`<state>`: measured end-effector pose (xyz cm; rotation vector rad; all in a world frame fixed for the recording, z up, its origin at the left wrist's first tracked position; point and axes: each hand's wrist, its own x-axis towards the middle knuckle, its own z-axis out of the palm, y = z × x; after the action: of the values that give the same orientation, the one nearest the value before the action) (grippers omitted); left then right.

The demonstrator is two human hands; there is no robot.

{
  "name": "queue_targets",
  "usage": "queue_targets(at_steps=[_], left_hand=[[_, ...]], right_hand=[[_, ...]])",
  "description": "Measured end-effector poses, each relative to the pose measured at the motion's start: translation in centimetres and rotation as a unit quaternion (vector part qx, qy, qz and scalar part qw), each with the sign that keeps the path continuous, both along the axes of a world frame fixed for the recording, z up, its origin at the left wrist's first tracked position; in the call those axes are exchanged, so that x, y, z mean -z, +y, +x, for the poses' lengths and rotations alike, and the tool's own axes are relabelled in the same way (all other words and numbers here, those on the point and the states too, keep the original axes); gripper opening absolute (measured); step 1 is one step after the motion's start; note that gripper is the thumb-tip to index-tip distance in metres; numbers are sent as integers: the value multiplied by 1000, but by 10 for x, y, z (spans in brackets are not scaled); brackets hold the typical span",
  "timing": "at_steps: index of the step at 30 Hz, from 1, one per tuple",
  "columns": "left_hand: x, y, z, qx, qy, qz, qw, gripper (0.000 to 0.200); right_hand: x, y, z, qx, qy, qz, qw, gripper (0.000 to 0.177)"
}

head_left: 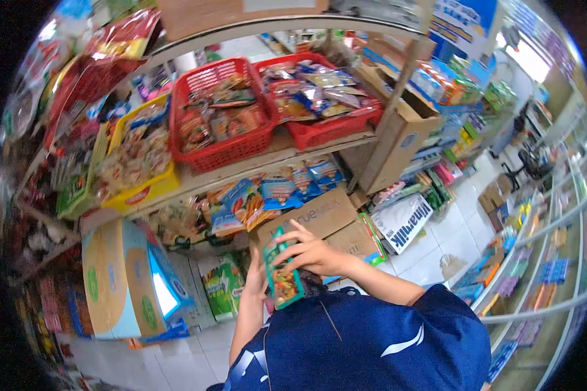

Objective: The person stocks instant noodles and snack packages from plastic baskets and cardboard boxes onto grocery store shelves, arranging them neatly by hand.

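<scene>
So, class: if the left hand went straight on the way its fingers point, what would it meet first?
For the left hand, probably the brown cardboard box beyond its fingertips, though depth is hard to judge.

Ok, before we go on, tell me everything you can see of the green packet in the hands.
The green packet is narrow and oblong, seemingly thin, glossy plastic, with a green border around a multicoloured patch in its lower part; whether that is print or contents I can't tell. Any lettering is too blurred to read. It is held upright with its top leaning slightly left, the left hand at its left edge and the right hand's fingers across its upper part.
</scene>
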<state>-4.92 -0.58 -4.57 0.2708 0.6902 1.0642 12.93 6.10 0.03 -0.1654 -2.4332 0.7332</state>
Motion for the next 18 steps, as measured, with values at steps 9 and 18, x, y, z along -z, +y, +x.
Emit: queue_targets(at_steps=[9, 18], left_hand=[[-5, 8, -16, -50, 190, 58, 979, 35], [0, 13, -72, -251, 159, 92, 950, 33]], right_hand=[[56, -33, -23, 145, 224, -682, 681, 47], [35, -17, -1, 307, 268, -455, 792, 43]])
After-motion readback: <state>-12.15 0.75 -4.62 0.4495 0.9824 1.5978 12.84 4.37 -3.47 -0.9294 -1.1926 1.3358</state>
